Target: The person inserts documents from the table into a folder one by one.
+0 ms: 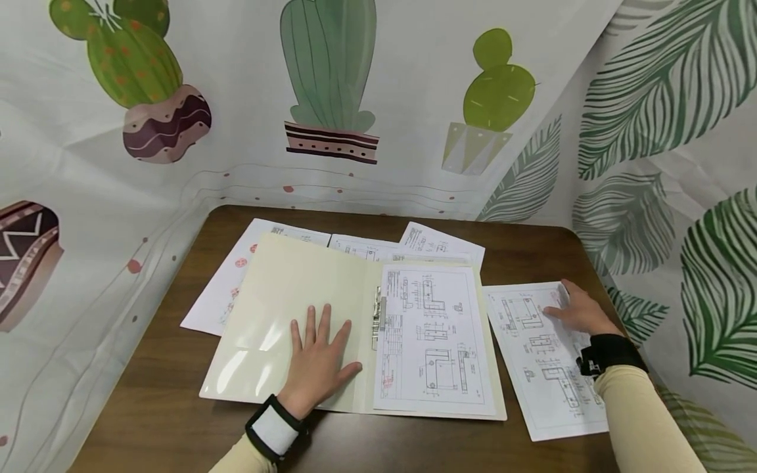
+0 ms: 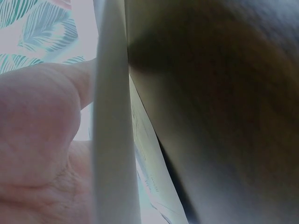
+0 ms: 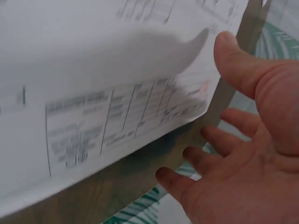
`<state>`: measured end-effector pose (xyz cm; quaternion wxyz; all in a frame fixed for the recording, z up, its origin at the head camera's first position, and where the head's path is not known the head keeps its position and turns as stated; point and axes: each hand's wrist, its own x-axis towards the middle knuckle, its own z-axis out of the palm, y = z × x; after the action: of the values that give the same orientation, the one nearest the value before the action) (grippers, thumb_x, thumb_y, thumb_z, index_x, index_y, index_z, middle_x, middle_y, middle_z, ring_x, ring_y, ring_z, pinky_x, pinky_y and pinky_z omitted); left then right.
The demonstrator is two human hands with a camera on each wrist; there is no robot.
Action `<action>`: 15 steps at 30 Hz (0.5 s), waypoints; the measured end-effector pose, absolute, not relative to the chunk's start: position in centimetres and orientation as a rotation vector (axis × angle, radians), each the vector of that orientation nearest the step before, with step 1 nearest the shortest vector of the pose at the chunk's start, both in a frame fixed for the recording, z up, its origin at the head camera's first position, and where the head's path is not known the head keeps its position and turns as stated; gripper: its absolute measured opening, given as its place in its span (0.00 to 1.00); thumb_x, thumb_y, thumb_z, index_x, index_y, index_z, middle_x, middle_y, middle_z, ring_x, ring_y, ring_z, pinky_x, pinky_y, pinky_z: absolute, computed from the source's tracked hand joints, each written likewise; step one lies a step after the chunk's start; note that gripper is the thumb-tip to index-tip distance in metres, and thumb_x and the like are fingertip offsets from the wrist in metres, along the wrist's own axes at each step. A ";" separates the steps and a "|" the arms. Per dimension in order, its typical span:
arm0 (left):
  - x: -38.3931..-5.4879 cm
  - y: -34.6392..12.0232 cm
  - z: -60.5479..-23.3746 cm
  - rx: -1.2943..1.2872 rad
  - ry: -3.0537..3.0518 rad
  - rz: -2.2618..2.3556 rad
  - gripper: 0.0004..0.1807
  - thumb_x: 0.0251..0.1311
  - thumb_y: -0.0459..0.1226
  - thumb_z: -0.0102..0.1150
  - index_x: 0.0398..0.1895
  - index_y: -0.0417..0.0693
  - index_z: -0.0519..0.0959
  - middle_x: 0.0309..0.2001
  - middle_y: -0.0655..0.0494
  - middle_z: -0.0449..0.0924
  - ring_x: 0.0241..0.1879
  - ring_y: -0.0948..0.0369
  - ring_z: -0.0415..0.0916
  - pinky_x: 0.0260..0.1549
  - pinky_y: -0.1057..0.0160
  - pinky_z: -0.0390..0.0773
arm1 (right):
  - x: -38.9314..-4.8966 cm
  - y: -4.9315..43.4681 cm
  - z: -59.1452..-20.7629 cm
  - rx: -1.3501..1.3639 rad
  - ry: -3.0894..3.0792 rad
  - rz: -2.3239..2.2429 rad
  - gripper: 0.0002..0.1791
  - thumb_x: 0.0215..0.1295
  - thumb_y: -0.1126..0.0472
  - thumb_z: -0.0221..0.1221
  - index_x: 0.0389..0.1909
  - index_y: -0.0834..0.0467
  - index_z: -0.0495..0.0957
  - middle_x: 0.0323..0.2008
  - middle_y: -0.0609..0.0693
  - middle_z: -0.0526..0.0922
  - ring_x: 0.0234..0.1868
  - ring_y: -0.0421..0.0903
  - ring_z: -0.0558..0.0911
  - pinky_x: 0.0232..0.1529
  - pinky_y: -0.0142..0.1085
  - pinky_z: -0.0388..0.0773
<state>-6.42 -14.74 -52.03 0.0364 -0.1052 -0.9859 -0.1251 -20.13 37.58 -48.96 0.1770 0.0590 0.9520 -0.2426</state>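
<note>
A cream folder [image 1: 307, 276] lies spread open on the brown table, with a metal clip [image 1: 379, 318] along its spine. On its right side is a printed drawing sheet [image 1: 449, 335]. My left hand [image 1: 319, 364] rests flat on the left cover, fingers spread. In the left wrist view the cover's edge [image 2: 112, 140] crosses in front of the palm. To the folder's right lies a loose drawing sheet [image 1: 544, 355]. My right hand [image 1: 582, 312] is at its far right corner. In the right wrist view the thumb [image 3: 236, 58] is over the sheet's corner, the fingers [image 3: 210, 149] apart beyond its edge.
More printed sheets lie partly under the folder at the back: one with red marks [image 1: 236, 282] at left, another [image 1: 446, 243] at right. Cloth walls [image 1: 414, 66] with cactus and leaf prints stand behind the table [image 1: 148, 374] and at its sides.
</note>
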 end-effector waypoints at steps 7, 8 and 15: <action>-6.2 -14.9 -52.0 -0.334 -3.020 -0.380 0.43 0.53 0.58 0.74 0.69 0.46 0.76 0.76 0.28 0.55 0.76 0.28 0.43 0.67 0.23 0.43 | -20.1 38.2 -48.9 0.052 2.648 -0.667 0.56 0.69 0.55 0.64 0.77 0.75 0.34 0.75 0.80 0.34 0.73 0.80 0.29 0.70 0.72 0.32; -6.2 -14.9 -52.0 -0.334 -3.020 -0.376 0.43 0.53 0.58 0.74 0.69 0.46 0.76 0.76 0.28 0.55 0.76 0.29 0.43 0.67 0.23 0.43 | -20.1 38.2 -48.9 0.042 2.637 -0.666 0.56 0.70 0.55 0.64 0.77 0.75 0.34 0.75 0.80 0.33 0.73 0.80 0.29 0.70 0.72 0.32; -6.3 -14.8 -51.8 -0.333 -3.011 -0.371 0.43 0.52 0.58 0.74 0.68 0.45 0.77 0.75 0.28 0.56 0.76 0.28 0.45 0.67 0.23 0.44 | -20.5 37.9 -49.0 0.029 2.618 -0.641 0.55 0.70 0.55 0.63 0.77 0.75 0.35 0.74 0.81 0.32 0.73 0.80 0.29 0.70 0.72 0.33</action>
<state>-6.27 -14.80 -51.84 0.0448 -0.1091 -0.9856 -0.1214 -20.51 37.93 -49.03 0.2214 0.0107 0.9472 -0.2318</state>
